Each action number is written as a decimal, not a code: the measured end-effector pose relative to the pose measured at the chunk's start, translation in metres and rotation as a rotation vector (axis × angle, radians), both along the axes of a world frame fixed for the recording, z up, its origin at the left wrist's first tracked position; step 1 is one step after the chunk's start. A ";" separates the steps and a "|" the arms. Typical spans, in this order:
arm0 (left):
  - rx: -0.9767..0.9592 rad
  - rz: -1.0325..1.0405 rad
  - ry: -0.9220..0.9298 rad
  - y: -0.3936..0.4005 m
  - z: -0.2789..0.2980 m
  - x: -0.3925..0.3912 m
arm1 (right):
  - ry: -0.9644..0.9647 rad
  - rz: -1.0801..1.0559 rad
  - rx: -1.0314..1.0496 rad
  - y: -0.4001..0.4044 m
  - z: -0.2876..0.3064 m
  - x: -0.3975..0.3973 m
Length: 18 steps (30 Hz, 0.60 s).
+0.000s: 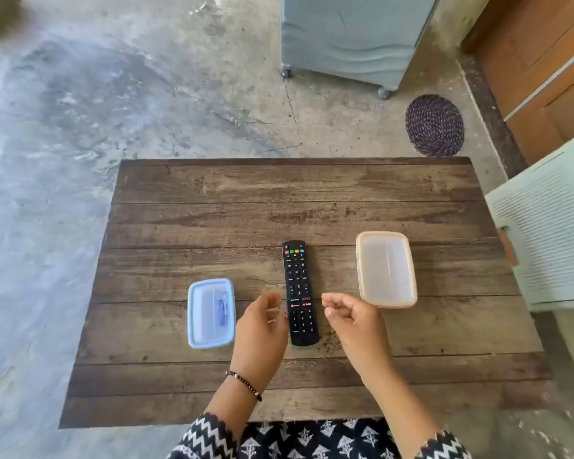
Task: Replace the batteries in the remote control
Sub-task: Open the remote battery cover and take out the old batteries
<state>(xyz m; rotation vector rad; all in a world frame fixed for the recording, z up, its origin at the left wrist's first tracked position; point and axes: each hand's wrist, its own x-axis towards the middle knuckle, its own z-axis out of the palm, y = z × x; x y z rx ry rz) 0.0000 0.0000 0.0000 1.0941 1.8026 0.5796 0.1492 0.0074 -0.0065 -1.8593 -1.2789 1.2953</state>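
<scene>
A black remote control point(298, 289) lies face up, buttons showing, lengthwise in the middle of the wooden table point(212, 207). My left hand point(262, 329) hovers just left of its near end, fingers loosely curled and holding nothing. My right hand point(352, 318) hovers just right of it, fingers curled, also with nothing in it. Neither hand touches the remote. A small blue-rimmed box point(210, 313) to the left holds bluish batteries. A beige-rimmed clear box point(386, 269) stands to the right; I see nothing inside it.
The low table stands on a concrete floor. A grey wheeled cabinet point(352, 34) is beyond it, a dark woven mat point(434, 125) on the floor at right, and a pale green slatted crate point(550, 233) close to the table's right edge.
</scene>
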 end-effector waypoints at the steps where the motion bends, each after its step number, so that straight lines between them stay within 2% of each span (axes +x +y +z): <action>1: 0.019 0.006 -0.004 -0.001 -0.006 0.002 | -0.003 -0.001 0.020 0.000 -0.008 -0.002; 12: 0.188 -0.006 -0.020 -0.015 -0.043 0.011 | 0.032 0.001 0.253 -0.019 -0.059 -0.013; 18: 0.268 0.061 -0.161 -0.031 -0.048 0.016 | 0.078 -0.013 0.293 -0.029 -0.060 -0.009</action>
